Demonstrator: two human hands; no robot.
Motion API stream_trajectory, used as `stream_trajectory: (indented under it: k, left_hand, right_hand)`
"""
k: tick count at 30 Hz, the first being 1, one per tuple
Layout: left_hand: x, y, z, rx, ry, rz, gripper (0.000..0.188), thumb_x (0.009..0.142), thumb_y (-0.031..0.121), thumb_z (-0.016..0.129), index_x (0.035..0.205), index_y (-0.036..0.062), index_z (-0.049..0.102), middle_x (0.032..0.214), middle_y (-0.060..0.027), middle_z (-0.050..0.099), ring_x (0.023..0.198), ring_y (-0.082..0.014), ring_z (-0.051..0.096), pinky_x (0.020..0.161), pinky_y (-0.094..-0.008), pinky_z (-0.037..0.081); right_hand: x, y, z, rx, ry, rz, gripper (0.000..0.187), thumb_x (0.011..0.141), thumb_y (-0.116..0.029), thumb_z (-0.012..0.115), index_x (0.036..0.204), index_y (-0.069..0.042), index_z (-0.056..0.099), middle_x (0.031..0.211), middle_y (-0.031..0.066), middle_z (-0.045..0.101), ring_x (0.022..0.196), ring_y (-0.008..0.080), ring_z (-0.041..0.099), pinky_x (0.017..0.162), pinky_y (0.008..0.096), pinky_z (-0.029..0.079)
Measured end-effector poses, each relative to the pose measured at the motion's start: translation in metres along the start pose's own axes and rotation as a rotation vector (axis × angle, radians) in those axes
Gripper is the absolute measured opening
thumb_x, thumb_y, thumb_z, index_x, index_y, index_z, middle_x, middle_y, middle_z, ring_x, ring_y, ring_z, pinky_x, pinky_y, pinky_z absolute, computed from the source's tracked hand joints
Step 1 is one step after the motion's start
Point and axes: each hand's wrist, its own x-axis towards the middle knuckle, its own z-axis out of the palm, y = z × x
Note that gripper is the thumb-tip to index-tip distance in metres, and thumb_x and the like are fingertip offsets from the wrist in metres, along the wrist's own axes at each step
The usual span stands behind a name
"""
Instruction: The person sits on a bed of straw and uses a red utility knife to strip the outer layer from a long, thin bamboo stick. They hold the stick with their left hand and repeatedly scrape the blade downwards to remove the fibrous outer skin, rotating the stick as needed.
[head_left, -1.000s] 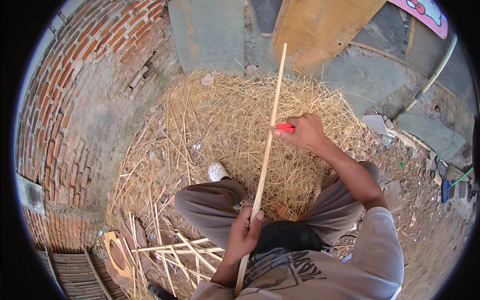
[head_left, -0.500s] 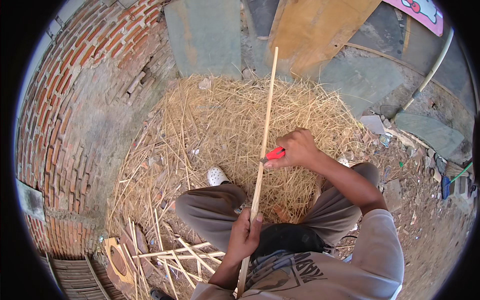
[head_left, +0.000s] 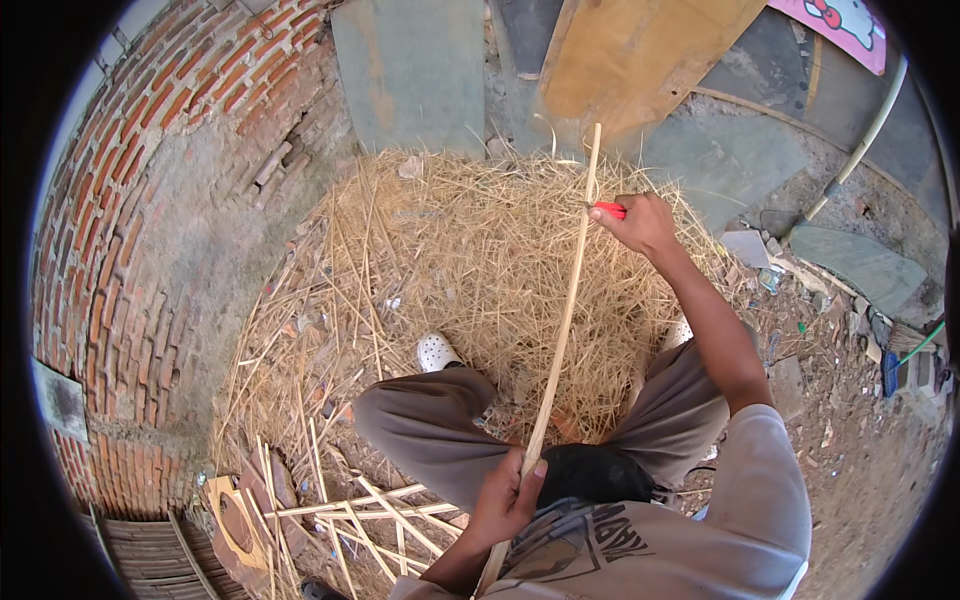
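A long pale strip of bamboo or wood (head_left: 564, 345) runs from my lap away from me, leaning slightly right toward its far end. Low on it, near my waist, my left hand (head_left: 510, 497) is closed around the strip. My right hand (head_left: 645, 222), arm stretched forward, grips a red-handled utility knife (head_left: 611, 210). The knife's front end meets the strip's right side a little short of the far tip; the blade itself is too small to make out. Thin curled shavings stand up around the far end.
Beneath the strip spreads a heap of straw-coloured shavings (head_left: 450, 265). Several cut strips (head_left: 385, 510) lie crossed at lower left. A brick wall (head_left: 130, 220) rises on the left; flat boards (head_left: 405, 80) lean at the back. Rubble (head_left: 840, 320) lies to the right.
My right hand has slid the knife forward along the strip, from its middle to near the far end. The strip's far end has swung right and dipped. My left hand has moved slightly right.
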Motion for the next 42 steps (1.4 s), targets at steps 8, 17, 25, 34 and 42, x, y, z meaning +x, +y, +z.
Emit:
stream_trajectory:
  k: [8, 17, 25, 34, 42]
  left_hand:
    - [-0.027, -0.008, -0.001, 0.055, -0.08, 0.001, 0.021, 0.097, 0.023, 0.056, 0.093, 0.0029, 0.051, 0.062, -0.0112, 0.053, 0.057, -0.0191, 0.055, 0.055, -0.034, 0.044]
    - [-0.029, -0.001, 0.001, 0.075, -0.146, -0.01, 0.021, 0.097, 0.023, 0.057, 0.095, 0.0028, 0.05, 0.064, -0.0125, 0.057, 0.057, -0.0245, 0.06, 0.055, -0.0351, 0.045]
    - [-0.033, -0.005, 0.004, 0.097, -0.178, -0.023, 0.02, 0.097, 0.022, 0.056, 0.098, 0.0037, 0.049, 0.064, -0.0113, 0.059, 0.055, -0.0271, 0.062, 0.053, -0.0358, 0.046]
    - [-0.052, -0.017, -0.002, -0.056, -0.195, -0.245, 0.013, 0.098, 0.018, 0.056, 0.102, 0.0068, 0.053, 0.067, -0.0031, 0.053, 0.062, -0.0086, 0.053, 0.056, -0.0262, 0.041]
    - [0.02, -0.023, -0.009, -0.296, 0.157, -0.126, 0.013, 0.099, 0.017, 0.056, 0.096, 0.0039, 0.057, 0.072, 0.0069, 0.047, 0.064, -0.0004, 0.039, 0.055, -0.0191, 0.033]
  right_hand:
    - [0.02, 0.03, -0.015, 0.032, 0.12, 0.08, 0.076, 0.077, -0.078, 0.052, 0.075, -0.005, 0.072, 0.064, 0.0165, 0.063, 0.067, 0.0352, 0.065, 0.062, 0.0465, 0.049]
    - [0.044, 0.065, -0.028, 0.04, 0.162, 0.198, 0.073, 0.08, -0.077, 0.05, 0.084, -0.008, 0.075, 0.073, 0.0191, 0.066, 0.075, 0.0367, 0.066, 0.068, 0.0462, 0.05]
    - [0.054, 0.09, -0.022, 0.027, 0.143, 0.234, 0.075, 0.08, -0.077, 0.047, 0.082, -0.007, 0.074, 0.074, 0.0203, 0.067, 0.078, 0.0376, 0.066, 0.072, 0.0464, 0.05]
    - [0.057, 0.146, -0.015, 0.139, 0.152, 0.568, 0.093, 0.08, -0.084, 0.034, 0.081, 0.001, 0.072, 0.089, 0.0273, 0.068, 0.093, 0.0382, 0.066, 0.083, 0.0479, 0.048]
    - [-0.058, -0.062, -0.005, 0.142, -0.195, -0.318, 0.079, 0.074, -0.086, 0.045, 0.054, -0.011, 0.061, 0.045, 0.0051, 0.051, 0.046, 0.0219, 0.057, 0.046, 0.0364, 0.043]
